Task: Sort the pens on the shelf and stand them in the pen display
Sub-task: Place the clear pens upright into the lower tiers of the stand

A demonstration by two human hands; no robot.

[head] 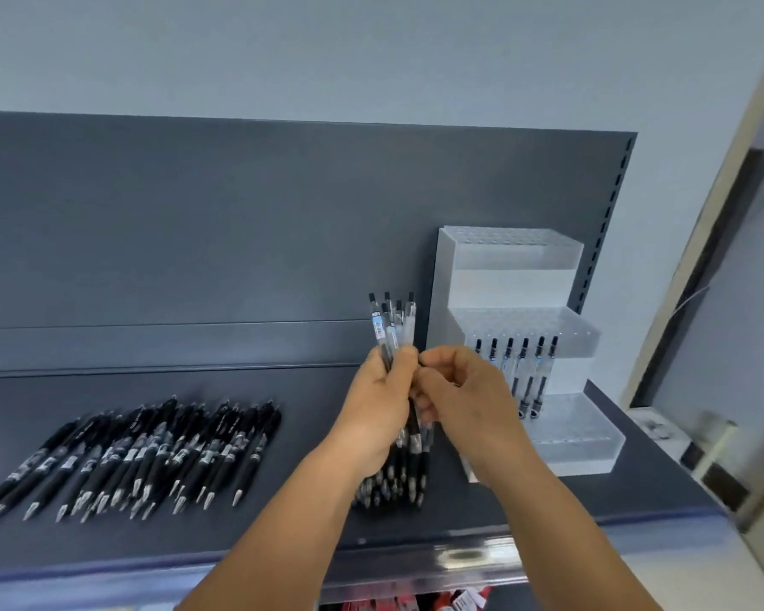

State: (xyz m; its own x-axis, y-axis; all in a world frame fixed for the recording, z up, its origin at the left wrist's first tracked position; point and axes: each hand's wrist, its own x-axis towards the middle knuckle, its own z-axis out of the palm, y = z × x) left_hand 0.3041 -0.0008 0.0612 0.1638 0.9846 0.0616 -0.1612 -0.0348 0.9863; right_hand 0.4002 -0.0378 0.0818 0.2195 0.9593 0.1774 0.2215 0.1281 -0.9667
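Note:
My left hand [378, 405] grips a bunch of clear-barrelled pens [392, 328] upright, caps up, tips hanging below the fist. My right hand [464, 390] is right beside it, fingertips pinching at one pen of the bunch. The clear tiered pen display [517, 275] stands at the right against the back panel; several clear pens [523, 368] stand in a row in its lowest tier. A spread of black pens [142, 452] lies flat on the shelf at the left. More pens [389, 487] lie below my left hand, partly hidden.
The dark grey shelf [309, 522] has a back panel behind and a front edge with a price strip near me. A white wall corner and door frame are at the far right. Red packaged goods show on the shelf below.

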